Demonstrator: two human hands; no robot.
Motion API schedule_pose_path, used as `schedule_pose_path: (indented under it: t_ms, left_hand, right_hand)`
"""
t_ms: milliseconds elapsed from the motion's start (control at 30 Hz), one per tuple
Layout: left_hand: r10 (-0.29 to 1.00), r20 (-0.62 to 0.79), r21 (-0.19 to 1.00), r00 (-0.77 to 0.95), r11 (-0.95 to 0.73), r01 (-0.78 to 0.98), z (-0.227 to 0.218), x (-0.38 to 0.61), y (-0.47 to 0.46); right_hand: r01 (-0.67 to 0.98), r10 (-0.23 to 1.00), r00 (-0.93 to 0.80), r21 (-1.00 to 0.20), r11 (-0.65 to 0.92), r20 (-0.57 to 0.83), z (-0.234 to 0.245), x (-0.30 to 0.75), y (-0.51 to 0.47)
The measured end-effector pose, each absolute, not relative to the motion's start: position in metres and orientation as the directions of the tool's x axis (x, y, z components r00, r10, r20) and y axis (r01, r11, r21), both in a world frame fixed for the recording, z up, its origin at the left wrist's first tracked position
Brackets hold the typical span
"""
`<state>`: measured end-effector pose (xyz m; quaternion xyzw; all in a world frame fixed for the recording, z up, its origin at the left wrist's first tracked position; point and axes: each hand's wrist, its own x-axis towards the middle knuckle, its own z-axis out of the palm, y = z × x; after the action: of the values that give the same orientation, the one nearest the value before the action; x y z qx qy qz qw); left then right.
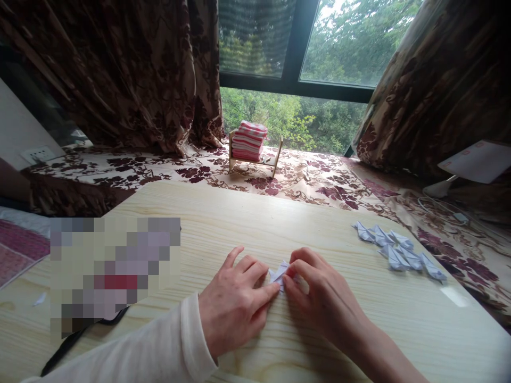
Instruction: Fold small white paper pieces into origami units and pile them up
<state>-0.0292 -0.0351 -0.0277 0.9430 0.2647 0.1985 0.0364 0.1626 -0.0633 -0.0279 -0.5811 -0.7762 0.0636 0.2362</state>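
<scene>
A small piece of folded white paper (280, 272) with pointed corners lies on the pale wooden table (223, 213) between my hands. From the left, my left hand (235, 303) presses its thumb and fingers against the paper, and one finger sticks up apart from the others. My right hand (321, 287) pinches the paper's right side between thumb and fingertips, which cover part of it. Farther right on the tabletop sits a group of several folded paper pieces (395, 256) with similar pointed shapes.
A pixelated patch (115, 271) hides something at the left, with a black strap (66, 348) beside it. A paper scrap (40, 299) lies near the left edge. Beyond the table, striped cloths (249, 141) are stacked on a small stand; a white lamp (475, 162) is at right.
</scene>
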Motion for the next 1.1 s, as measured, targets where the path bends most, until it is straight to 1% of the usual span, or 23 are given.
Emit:
schedule_pose_path:
  t_ms: [67, 167, 233, 333, 400, 500, 600, 733, 967, 1100]
  left_hand:
    - [0.515, 0.361, 0.179, 0.777, -0.856, 0.485, -0.027, -0.029, -0.035]
    - [0.506, 0.368, 0.181, 0.78, -0.862, 0.473, -0.027, -0.029, -0.035]
    - [0.499, 0.362, 0.185, 0.788, -0.867, 0.463, -0.027, -0.03, -0.034]
    - [0.494, 0.35, 0.193, 0.796, -0.869, 0.455, -0.028, -0.03, -0.032]
    - [0.494, 0.345, 0.198, 0.798, -0.869, 0.452, -0.029, -0.03, -0.032]
    - [0.501, 0.345, 0.207, 0.793, -0.865, 0.457, -0.029, -0.03, -0.032]
    - [0.503, 0.342, 0.208, 0.794, -0.864, 0.458, -0.028, -0.03, -0.033]
    - [0.516, 0.321, 0.208, 0.794, -0.856, 0.473, -0.026, -0.029, -0.033]
    - [0.517, 0.344, 0.244, 0.784, -0.856, 0.457, -0.03, -0.03, -0.034]
    - [0.523, 0.345, 0.239, 0.78, -0.852, 0.466, -0.031, -0.03, -0.034]
  right_hand:
    - [0.872, 0.925, -0.188, -0.377, 0.312, 0.33, -0.024, 0.17, -0.063]
    - [0.874, 0.881, -0.111, -0.377, 0.307, 0.461, -0.015, 0.182, -0.067]
    - [0.862, 0.849, -0.155, -0.35, 0.366, 0.505, -0.011, 0.185, -0.072]
    - [0.84, 0.825, -0.33, -0.256, 0.478, 0.458, -0.012, 0.18, -0.079]
    - [0.841, 0.81, -0.407, -0.171, 0.513, 0.423, -0.016, 0.174, -0.082]
    - [0.859, 0.802, -0.447, -0.061, 0.509, 0.397, -0.025, 0.169, -0.084]
    - [0.87, 0.816, -0.468, 0.013, 0.493, 0.339, -0.032, 0.17, -0.086]
    - [0.872, 0.832, -0.482, 0.059, 0.486, 0.275, -0.035, 0.169, -0.089]
    - [0.869, 0.832, -0.492, 0.091, 0.486, 0.256, -0.036, 0.166, -0.09]
    - [0.864, 0.826, -0.503, 0.121, 0.489, 0.255, -0.037, 0.167, -0.092]
